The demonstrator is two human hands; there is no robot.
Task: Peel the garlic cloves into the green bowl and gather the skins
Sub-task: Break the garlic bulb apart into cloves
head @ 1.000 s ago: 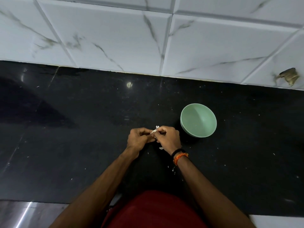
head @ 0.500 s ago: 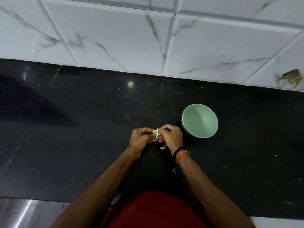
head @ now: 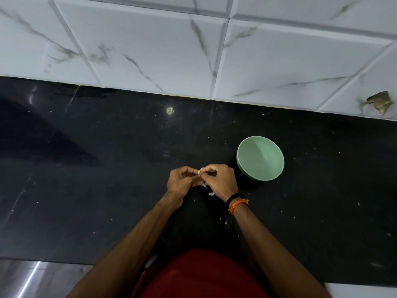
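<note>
The step in hand looks to be the peeling of a single clove; both hands meet over the black counter (head: pixel 107 190), the left hand (head: pixel 182 181) and the right hand (head: pixel 220 179) with fingers curled inward, pinching between them a small pale garlic clove (head: pixel 201 171) of which only a sliver shows at the fingertips; how much skin still clings to it is too small to tell; just below the pinch, a few white skins (head: pixel 209 191) lie or hang by the heel of the right hand, and more flecks lie nearer the body beside the right wrist with its black and orange bands; the green bowl (head: pixel 260 158) stands just right of the grip and a little beyond it, near but apart from the right hand, and no clove can be made out inside it, so the task seems early; the next move, by my reckoning, calls for stripping the last skin, then a short carry rightward over the rim to drop the clove in, the skins being left for gathering afterwards; the scattered flecks may need sweeping together
</note>
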